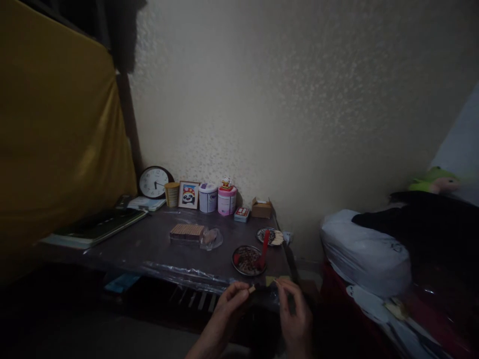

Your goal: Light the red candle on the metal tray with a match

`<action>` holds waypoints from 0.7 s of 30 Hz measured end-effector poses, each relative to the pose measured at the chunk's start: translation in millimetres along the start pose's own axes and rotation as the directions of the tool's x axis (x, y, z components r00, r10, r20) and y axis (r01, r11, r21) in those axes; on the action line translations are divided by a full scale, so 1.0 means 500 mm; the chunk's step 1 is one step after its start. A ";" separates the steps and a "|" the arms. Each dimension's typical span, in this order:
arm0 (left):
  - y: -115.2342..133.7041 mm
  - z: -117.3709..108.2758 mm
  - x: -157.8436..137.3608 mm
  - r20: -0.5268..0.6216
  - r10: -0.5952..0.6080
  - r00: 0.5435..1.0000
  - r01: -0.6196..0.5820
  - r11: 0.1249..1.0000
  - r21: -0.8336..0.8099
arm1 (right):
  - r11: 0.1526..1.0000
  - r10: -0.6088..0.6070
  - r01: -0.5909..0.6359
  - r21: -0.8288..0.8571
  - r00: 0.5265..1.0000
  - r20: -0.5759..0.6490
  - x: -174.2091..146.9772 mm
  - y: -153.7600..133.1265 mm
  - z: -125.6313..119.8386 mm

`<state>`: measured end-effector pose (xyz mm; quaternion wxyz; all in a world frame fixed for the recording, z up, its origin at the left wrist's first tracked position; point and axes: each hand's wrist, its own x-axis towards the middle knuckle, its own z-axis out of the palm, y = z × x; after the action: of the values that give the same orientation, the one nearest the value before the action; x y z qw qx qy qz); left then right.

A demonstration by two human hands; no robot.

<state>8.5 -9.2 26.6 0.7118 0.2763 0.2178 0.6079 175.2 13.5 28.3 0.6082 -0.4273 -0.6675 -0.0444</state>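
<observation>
Fingers [236, 287] of the left hand [226, 312]: pinched narrow on a small pale block [252, 289]. Right hand [294, 309]: fingertips brought together at a thin pale sliver [276, 281]; full form cannot be told. Location of both: at the near edge of the table [153, 239], on the wearer's side of the plate [244, 272]. Risk, as judged: block gripped by one end only; could be dropped if the pinch is loosened. Block's long axis: roughly crosswise, free end pointed toward the right hand, slightly raised.
</observation>
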 end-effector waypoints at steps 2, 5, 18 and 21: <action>-0.001 0.003 -0.003 -0.003 -0.001 1.000 0.001 1.000 -0.004 | 0.999 -0.045 0.045 0.011 0.999 0.006 -0.005 -0.018 0.005; -0.001 0.006 -0.009 0.024 0.005 1.000 -0.005 1.000 -0.011 | 0.988 -0.148 0.147 0.036 0.989 0.021 -0.008 -0.044 0.011; -0.002 -0.012 -0.027 -0.035 0.046 0.998 -0.044 0.997 0.060 | 0.971 -0.235 0.228 0.072 0.965 0.117 -0.027 -0.045 0.023; -0.001 -0.014 -0.029 -0.019 0.065 0.998 -0.064 0.997 0.052 | 0.969 -0.237 0.227 0.091 0.965 0.114 -0.032 -0.046 0.027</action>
<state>1.7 -22.7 20.6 0.6819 0.2951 0.2319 0.6278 148.9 -1.1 21.8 0.5722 -0.3241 -0.7508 -0.0628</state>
